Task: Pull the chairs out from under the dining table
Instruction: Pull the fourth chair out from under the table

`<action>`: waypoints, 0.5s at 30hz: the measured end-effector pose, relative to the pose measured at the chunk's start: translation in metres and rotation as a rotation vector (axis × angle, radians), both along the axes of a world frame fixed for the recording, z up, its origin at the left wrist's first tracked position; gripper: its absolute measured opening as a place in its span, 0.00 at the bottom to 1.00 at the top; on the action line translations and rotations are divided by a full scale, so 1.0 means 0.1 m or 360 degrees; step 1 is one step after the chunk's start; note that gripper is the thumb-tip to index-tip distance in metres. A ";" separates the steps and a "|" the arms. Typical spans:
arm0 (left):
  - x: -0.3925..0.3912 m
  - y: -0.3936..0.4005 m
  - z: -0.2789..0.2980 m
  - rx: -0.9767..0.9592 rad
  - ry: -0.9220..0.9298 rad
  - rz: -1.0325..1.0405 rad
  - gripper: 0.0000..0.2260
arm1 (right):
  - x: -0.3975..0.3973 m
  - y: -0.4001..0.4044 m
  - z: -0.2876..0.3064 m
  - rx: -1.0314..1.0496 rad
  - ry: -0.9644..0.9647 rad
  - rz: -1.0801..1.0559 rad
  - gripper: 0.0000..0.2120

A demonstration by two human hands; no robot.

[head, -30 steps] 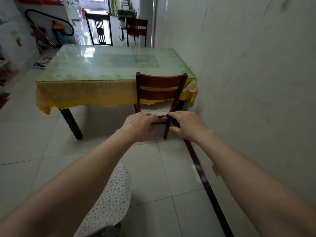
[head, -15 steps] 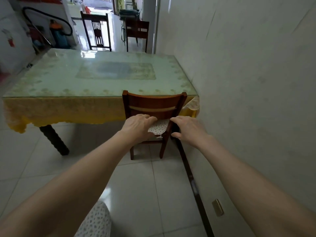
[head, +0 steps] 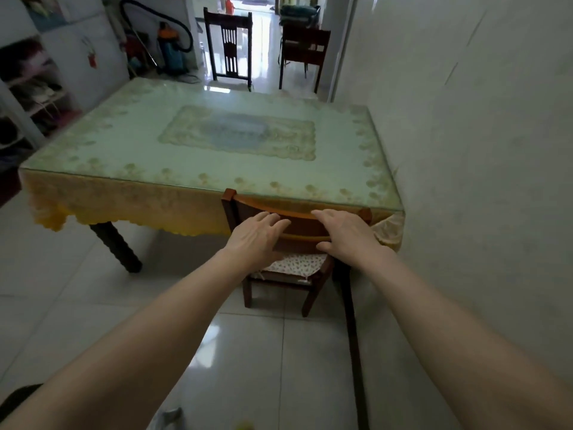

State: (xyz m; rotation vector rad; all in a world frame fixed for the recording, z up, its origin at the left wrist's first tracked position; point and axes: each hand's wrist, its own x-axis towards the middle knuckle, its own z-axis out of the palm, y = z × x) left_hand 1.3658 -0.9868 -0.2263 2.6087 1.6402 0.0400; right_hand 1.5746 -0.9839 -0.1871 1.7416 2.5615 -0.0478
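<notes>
A dark wooden chair [head: 302, 226] with a patterned seat cushion [head: 297, 262] is tucked against the near edge of the dining table [head: 130, 169], which has a glass top over a yellow lace cloth. My left hand [head: 257, 235] hovers in front of the chair's backrest with fingers spread, holding nothing. My right hand [head: 344, 232] is stretched out beside it, fingers apart, in front of the backrest's right part. Whether the fingertips touch the wood is unclear. Two more chairs, one dark [head: 229, 48] and one reddish [head: 305, 51], stand beyond the table's far end.
A white wall [head: 465, 150] runs close along the table's right side, with a dark strip [head: 350, 321] on the floor beside it. Shelves [head: 31, 88] and a vacuum cleaner [head: 170, 48] stand at the back left. Pale floor tiles [head: 77, 290] lie to the left.
The view has moved closer to the table and chair. Both hands have risen from seat level to the chair's backrest, fingers still spread.
</notes>
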 end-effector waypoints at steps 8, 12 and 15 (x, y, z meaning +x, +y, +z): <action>0.03 1.00 -0.33 -0.0094 0.0057 -0.0035 0.39 | -0.02 0.99 -0.38 -0.0156 -0.0152 0.0011 0.41; 0.07 1.39 -0.49 -0.0278 0.0182 -0.0046 0.37 | 0.00 1.32 -0.61 -0.0340 -0.0302 -0.0017 0.42; 0.08 1.55 -0.57 -0.0426 0.0297 -0.0059 0.24 | 0.01 1.44 -0.82 -0.0503 -0.0326 -0.0007 0.36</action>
